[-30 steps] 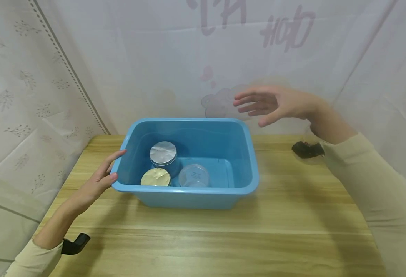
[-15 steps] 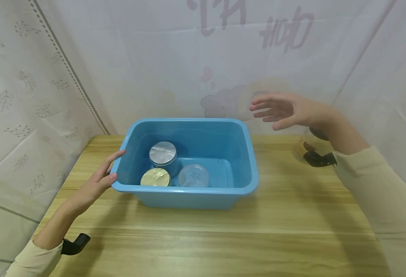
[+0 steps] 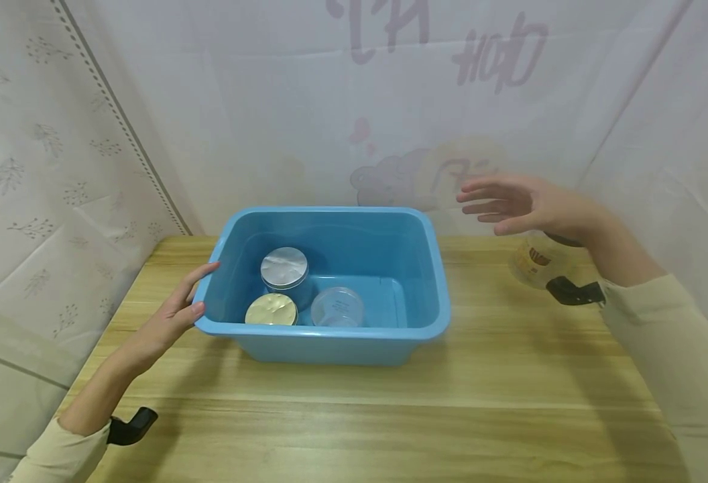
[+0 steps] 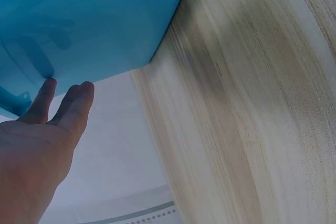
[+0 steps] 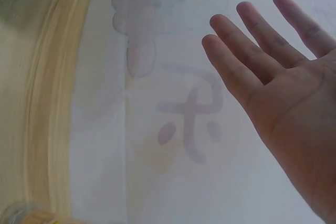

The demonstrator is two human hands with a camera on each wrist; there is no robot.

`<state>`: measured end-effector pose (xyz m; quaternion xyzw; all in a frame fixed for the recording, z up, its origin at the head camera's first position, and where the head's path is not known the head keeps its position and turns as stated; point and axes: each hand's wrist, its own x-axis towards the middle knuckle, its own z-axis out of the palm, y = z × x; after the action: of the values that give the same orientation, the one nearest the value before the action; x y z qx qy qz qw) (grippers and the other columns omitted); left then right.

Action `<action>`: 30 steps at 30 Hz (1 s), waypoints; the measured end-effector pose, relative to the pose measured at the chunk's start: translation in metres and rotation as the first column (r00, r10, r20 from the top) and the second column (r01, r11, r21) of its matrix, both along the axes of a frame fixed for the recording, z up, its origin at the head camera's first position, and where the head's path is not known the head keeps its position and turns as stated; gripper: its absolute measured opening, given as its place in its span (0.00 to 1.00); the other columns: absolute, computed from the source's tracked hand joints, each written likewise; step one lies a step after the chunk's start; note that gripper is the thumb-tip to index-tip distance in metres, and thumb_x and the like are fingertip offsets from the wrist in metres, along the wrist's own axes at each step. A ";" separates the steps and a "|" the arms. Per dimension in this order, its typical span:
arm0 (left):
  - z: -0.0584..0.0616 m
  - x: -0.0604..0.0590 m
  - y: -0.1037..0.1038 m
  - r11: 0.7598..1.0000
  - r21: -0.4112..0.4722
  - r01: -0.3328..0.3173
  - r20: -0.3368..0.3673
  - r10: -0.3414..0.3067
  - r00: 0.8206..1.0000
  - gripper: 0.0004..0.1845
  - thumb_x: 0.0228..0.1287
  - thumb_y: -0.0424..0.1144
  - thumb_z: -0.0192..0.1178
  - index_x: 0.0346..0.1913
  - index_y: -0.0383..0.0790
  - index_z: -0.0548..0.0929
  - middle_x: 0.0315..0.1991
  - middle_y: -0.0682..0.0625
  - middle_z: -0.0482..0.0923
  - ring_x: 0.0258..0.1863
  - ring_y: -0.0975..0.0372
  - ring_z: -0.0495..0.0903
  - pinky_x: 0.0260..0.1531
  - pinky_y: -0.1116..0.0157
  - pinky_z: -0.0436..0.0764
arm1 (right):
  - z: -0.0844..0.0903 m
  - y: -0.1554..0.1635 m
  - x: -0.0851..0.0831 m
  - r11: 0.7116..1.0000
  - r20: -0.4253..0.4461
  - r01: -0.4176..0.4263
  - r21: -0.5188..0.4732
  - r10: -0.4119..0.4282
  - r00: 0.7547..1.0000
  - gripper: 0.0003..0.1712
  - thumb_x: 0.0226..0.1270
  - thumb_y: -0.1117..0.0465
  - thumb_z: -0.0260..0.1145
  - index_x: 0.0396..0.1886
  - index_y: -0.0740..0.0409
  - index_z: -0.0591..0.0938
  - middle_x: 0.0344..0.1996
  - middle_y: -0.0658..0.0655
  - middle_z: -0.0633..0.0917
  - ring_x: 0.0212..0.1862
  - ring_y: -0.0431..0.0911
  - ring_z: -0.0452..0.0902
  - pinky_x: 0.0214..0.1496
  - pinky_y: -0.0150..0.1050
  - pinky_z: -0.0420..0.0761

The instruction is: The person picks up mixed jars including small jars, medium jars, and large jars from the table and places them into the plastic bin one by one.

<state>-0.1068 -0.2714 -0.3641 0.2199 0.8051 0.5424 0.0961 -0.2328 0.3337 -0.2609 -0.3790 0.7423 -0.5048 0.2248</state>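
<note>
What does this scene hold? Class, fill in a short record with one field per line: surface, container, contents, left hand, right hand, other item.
surface: wooden table
container: blue plastic tub, open top
contents: silver-lidded jar, gold-lidded jar, clear plastic cup, all in the tub's left half
left hand: open, fingers straight, touching the tub's left rim
right hand: open, raised in the air to the right of the tub, holding nothing
other item: clear jar with a label on the table below the right hand, partly hidden
</note>
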 end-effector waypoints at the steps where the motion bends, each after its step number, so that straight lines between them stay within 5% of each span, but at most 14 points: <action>1: 0.000 0.000 0.000 1.000 -0.001 0.000 -0.001 0.000 1.000 0.32 0.81 0.38 0.40 0.82 0.58 0.47 0.78 0.36 0.42 0.67 0.34 0.58 0.54 0.36 0.66 | -0.001 0.003 0.001 1.000 -0.007 0.000 -0.008 0.000 1.000 0.42 0.69 0.82 0.58 0.80 0.62 0.58 0.75 0.64 0.63 0.73 0.56 0.62 0.67 0.42 0.68; 6: 0.000 0.000 0.000 1.000 0.000 0.002 0.001 -0.002 1.000 0.32 0.81 0.38 0.40 0.82 0.58 0.47 0.78 0.36 0.42 0.67 0.34 0.58 0.54 0.37 0.66 | -0.007 0.019 0.004 0.997 -0.034 0.048 -0.063 -0.050 0.998 0.40 0.70 0.84 0.54 0.79 0.65 0.59 0.75 0.63 0.64 0.72 0.54 0.64 0.66 0.40 0.70; 11: 0.000 0.000 0.000 1.000 0.000 0.000 0.004 0.000 1.000 0.32 0.81 0.38 0.40 0.82 0.58 0.47 0.77 0.35 0.44 0.67 0.35 0.59 0.54 0.39 0.67 | -0.009 0.033 0.011 0.968 -0.100 0.250 -0.032 -0.252 0.962 0.34 0.73 0.79 0.56 0.76 0.66 0.62 0.72 0.63 0.68 0.69 0.51 0.69 0.61 0.35 0.74; 15: 0.000 0.000 0.001 1.000 -0.004 -0.005 0.001 0.005 1.000 0.32 0.81 0.39 0.40 0.82 0.58 0.48 0.76 0.34 0.48 0.66 0.36 0.60 0.53 0.42 0.69 | -0.013 0.042 0.014 0.902 -0.176 0.430 0.036 -0.417 0.891 0.32 0.75 0.72 0.61 0.76 0.61 0.65 0.70 0.59 0.72 0.68 0.48 0.70 0.58 0.30 0.73; 23: 0.000 -0.001 0.000 1.000 0.001 0.005 0.006 -0.005 1.000 0.32 0.81 0.38 0.40 0.82 0.58 0.48 0.77 0.37 0.45 0.65 0.42 0.61 0.54 0.57 0.72 | -0.023 0.062 0.013 0.778 -0.249 0.629 0.009 -0.607 0.755 0.36 0.72 0.68 0.67 0.76 0.54 0.67 0.69 0.56 0.73 0.68 0.47 0.70 0.55 0.25 0.74; 30: -0.001 -0.001 0.000 1.000 0.008 0.002 0.012 -0.002 1.000 0.32 0.81 0.39 0.40 0.82 0.58 0.47 0.79 0.38 0.40 0.67 0.35 0.57 0.54 0.38 0.66 | -0.031 0.076 0.014 0.677 -0.304 0.736 -0.014 -0.704 0.642 0.38 0.70 0.64 0.70 0.77 0.52 0.67 0.73 0.59 0.69 0.69 0.45 0.66 0.63 0.26 0.66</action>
<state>-0.1076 -0.2717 -0.3649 0.2178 0.8021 0.5468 0.1006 -0.2189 0.4093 -0.2922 -0.1073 0.8824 -0.4505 -0.0831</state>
